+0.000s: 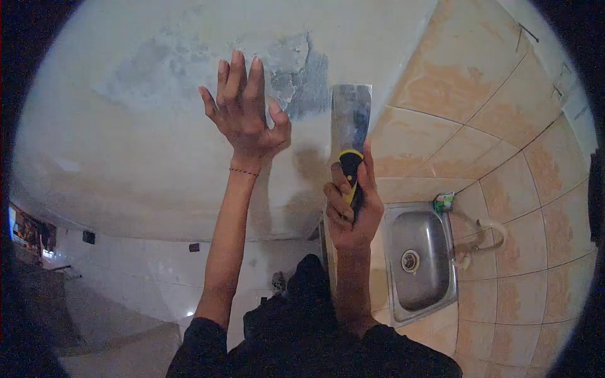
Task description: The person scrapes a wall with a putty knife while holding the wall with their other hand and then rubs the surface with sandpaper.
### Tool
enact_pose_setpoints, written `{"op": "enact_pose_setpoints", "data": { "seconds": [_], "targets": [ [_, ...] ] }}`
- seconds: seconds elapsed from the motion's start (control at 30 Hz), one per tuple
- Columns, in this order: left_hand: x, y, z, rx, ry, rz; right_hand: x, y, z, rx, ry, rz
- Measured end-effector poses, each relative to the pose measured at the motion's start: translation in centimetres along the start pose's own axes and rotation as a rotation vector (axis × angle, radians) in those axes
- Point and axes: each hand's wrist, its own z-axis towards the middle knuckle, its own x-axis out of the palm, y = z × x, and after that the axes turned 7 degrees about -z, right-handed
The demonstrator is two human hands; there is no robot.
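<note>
My right hand (356, 208) is wrapped round the black and yellow handle of a putty knife (351, 120). Its wide metal blade points up, beside the right edge of a damaged patch (305, 79) on the pale wall (145, 145). There the paint has flaked off and grey shows beneath. My left hand (244, 110) is raised at the wall with fingers spread, just left of the flaked patch, and holds nothing. A thin dark cord circles the left wrist.
Orange-and-cream tiles (441, 88) cover the wall on the right. Below them a steel sink (421, 302) is set in the counter, with a tap (491, 234) and a small green packet (443, 201) by its edge. Small dark objects lie on the pale floor (145, 264) at lower left.
</note>
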Motion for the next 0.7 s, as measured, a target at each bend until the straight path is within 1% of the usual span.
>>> {"op": "enact_pose_setpoints", "data": {
  "seconds": [0.07, 0.17, 0.27, 0.37, 0.47, 0.57, 0.67, 0.7],
  "targets": [
    [0.1, 0.0, 0.2, -0.004, -0.001, 0.004, 0.4, 0.0, -0.3, 0.003, 0.014, -0.017],
    [0.0, 0.2, 0.2, -0.001, 0.009, -0.001, -0.7, 0.0, -1.0, 0.035, 0.001, 0.052],
    [0.0, 0.2, 0.1, -0.002, 0.008, 0.010, 0.1, 0.5, -0.1, 0.027, -0.042, 0.006],
    [-0.1, 0.1, 0.2, -0.012, 0.005, -0.005, 1.4, 0.5, -0.5, 0.022, -0.127, -0.111],
    [-0.1, 0.1, 0.2, -0.006, 0.015, 0.005, 0.3, 0.2, -0.7, 0.045, -0.078, -0.048],
    [-0.2, -0.1, 0.3, -0.027, 0.014, -0.002, 1.0, 1.1, -0.9, 0.061, -0.028, -0.022],
    [-0.2, -0.2, 0.4, -0.023, 0.011, -0.014, 0.5, 0.7, -0.7, 0.011, -0.053, -0.180],
    [-0.1, -0.1, 0.4, -0.023, 0.014, -0.020, 0.1, 0.6, -0.8, -0.003, -0.021, -0.200]
  ]
}}
